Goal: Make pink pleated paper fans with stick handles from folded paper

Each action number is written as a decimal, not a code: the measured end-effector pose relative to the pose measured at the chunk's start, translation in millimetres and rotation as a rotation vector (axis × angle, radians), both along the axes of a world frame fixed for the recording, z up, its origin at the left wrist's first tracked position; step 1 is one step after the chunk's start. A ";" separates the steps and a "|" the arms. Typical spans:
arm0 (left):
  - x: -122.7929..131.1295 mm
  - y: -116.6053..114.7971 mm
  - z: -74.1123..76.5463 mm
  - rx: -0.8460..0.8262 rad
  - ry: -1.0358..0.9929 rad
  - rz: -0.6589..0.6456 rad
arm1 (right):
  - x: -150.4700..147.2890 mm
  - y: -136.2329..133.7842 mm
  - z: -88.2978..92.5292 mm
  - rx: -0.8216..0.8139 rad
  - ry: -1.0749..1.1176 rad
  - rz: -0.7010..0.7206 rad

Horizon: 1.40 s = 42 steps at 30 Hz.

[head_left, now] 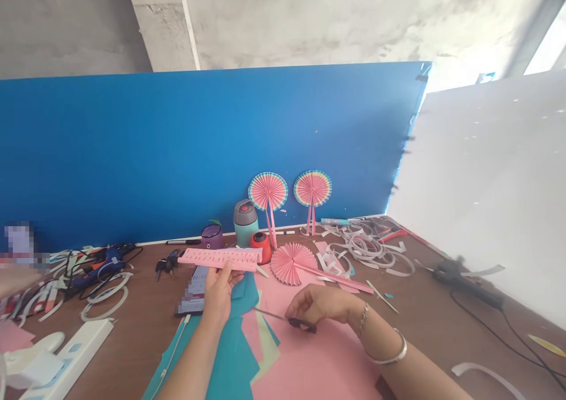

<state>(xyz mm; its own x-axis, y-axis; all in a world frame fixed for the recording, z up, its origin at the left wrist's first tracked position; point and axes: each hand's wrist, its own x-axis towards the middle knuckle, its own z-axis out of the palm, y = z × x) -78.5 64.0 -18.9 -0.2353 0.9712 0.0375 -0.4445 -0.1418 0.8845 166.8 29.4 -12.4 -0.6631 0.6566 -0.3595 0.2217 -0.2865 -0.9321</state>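
My left hand (221, 288) is closed on a pink folded paper strip (216, 259) with small dark marks, held up over the table. My right hand (318, 304) grips a pair of scissors (302, 326) with dark handles, the blades pointing left and apart from the strip. Beneath both hands lie pink paper (327, 359), teal paper (230, 353) and a pale green piece (267, 350). Just beyond them rests a round pleated pink paper fan (292, 264) with a long pink handle strip. Two finished-looking fans (267, 192) with multicoloured rims lean against the blue board.
A phone (194, 291) lies by my left forearm. Behind are a teal flask (246, 223), a red round container (260, 247) and a purple cup (213, 236). White strips (367, 247) and a glue gun (464, 279) lie right; a power strip (75, 359) and keys (167, 263) left.
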 end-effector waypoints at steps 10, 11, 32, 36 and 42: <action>2.2 -1.9 1.0 0.033 0.056 -0.094 | 4.8 1.8 6.6 0.036 0.175 -0.011; 2.5 -2.3 0.5 0.034 0.062 -0.104 | 4.3 1.5 7.2 0.057 0.147 -0.043; 11.7 -13.9 3.2 -0.015 0.176 -0.221 | -2.4 3.8 -5.0 0.125 0.046 -0.064; 12.6 -14.5 3.4 -0.023 0.174 -0.221 | -3.0 2.7 -3.6 0.136 0.036 -0.075; 13.7 -14.3 3.6 -0.040 0.162 -0.225 | -3.9 1.8 -2.9 0.163 0.021 -0.091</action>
